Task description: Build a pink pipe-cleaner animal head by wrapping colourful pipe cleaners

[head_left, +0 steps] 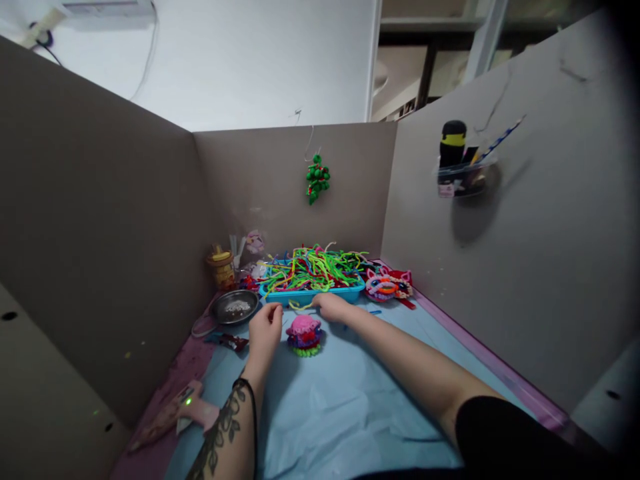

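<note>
My left hand (266, 328) is closed in a pinch just left of a small figure; whatever its fingertips hold is too small to make out. My right hand (332, 307) reaches to the front of a blue tray (315, 297), its fingers pinched at the end of a short yellow pipe cleaner (299, 307). Between and below the hands stands the fuzzy pipe-cleaner figure (304, 335), pink on top, purple and red in the middle, with a green base. The tray is heaped with green, yellow, red and blue pipe cleaners (320, 268).
A metal bowl (235, 307) with small pale bits stands left, near a dark wrapper (234, 342). A pink glue gun (193, 408) with a lit green light lies front left. Pink-orange fuzzy pieces (385, 285) sit right of the tray. Grey panels (295, 180) enclose three sides.
</note>
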`<state>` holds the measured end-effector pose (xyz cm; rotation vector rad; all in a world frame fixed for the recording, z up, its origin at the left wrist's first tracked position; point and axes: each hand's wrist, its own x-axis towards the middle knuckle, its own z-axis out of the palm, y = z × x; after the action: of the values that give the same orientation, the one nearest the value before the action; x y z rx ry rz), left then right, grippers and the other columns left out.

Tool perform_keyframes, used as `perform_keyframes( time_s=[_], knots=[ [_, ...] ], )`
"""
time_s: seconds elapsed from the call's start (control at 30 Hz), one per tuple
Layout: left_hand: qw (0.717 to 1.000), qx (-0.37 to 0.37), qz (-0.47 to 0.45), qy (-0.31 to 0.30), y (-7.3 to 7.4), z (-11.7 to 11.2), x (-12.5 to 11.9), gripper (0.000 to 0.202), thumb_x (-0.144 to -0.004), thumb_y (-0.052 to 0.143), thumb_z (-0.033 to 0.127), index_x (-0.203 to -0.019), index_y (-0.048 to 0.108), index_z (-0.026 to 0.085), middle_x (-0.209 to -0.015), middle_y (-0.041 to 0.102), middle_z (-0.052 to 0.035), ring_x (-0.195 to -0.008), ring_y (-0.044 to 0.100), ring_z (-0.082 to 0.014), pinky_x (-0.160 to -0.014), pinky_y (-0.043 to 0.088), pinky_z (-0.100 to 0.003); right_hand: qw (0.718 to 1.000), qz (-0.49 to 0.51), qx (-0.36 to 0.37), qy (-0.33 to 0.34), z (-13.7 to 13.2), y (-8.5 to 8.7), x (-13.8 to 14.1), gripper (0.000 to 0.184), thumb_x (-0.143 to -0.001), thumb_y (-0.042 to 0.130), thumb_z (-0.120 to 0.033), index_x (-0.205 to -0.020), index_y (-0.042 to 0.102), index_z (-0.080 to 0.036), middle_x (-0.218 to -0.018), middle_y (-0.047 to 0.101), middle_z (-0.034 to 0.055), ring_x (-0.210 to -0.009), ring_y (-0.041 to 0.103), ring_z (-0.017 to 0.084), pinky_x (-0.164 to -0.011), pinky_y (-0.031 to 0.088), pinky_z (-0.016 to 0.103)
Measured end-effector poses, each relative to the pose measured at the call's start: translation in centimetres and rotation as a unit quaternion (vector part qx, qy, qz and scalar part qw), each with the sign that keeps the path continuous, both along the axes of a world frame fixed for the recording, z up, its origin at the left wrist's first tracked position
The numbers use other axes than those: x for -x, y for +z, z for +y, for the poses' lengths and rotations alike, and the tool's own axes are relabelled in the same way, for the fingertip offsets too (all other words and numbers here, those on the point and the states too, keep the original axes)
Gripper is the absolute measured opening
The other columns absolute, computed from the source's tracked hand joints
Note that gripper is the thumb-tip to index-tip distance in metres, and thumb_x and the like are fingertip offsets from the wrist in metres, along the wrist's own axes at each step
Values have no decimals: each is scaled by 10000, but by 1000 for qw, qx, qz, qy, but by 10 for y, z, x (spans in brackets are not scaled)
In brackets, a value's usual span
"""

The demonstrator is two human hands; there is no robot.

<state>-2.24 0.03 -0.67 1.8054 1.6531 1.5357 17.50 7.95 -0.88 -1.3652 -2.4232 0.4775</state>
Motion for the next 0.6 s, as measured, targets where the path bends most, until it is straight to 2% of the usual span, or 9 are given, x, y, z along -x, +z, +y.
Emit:
perform_keyframes(
  time_s=[0.13, 0.2, 0.27, 0.37, 0.5, 0.6],
  knots=[
    [998, -47, -28, 4, 1, -1, -4, 254, -796, 512, 338, -883, 658, 150, -849, 681, -77, -762, 616, -187, -652, 457, -264, 987, 87, -110, 72, -15, 5, -2, 428, -681, 430, 28, -961, 694, -158, -1068, 668, 67, -1010, 594, 165, -886, 444, 249],
    [996, -36, -69, -39, 0, 1, -7, 271, -788, 535, 344, -944, 639, 148, -875, 679, -82, -778, 620, -186, -658, 464, -266, 971, 126, -177, 100, -26, 6, -1, 397, -703, 429, 1, -963, 691, -146, -1047, 669, 81, -980, 603, 170, -871, 464, 271],
    [985, 2, -133, -113, -2, 2, -10, 346, -772, 571, 355, -1046, 592, 146, -892, 679, -83, -770, 625, -178, -654, 471, -264, 962, 122, -218, 106, -39, 5, 0, 390, -717, 438, -17, -994, 679, -149, -1063, 659, 89, -984, 598, 181, -880, 462, 295],
    [959, 49, -201, -191, -2, 2, -13, 406, -741, 619, 362, -1079, 560, 145, -884, 673, -73, -720, 614, -151, -610, 460, -237, 963, 80, -238, 102, -56, 1, 4, 369, -724, 468, -35, -1013, 665, -153, -1081, 646, 98, -974, 593, 193, -882, 454, 314],
    [949, 75, -245, -184, 4, 0, -12, 289, -690, 670, 366, -847, 606, 132, -734, 639, -31, -571, 534, -95, -486, 376, -183, 961, 67, -252, 96, -68, -6, 5, 321, -733, 481, -37, -980, 653, -149, -1058, 639, 103, -972, 574, 196, -880, 445, 324],
    [926, 102, -308, -194, 7, -1, -9, 350, -653, 696, 397, -862, 598, 134, -680, 613, -7, -485, 455, -60, -426, 301, -166, 955, 97, -265, 90, -70, -9, 0, 274, -759, 466, -34, -946, 629, -152, -1040, 627, 101, -994, 552, 201, -903, 429, 344]
  ],
)
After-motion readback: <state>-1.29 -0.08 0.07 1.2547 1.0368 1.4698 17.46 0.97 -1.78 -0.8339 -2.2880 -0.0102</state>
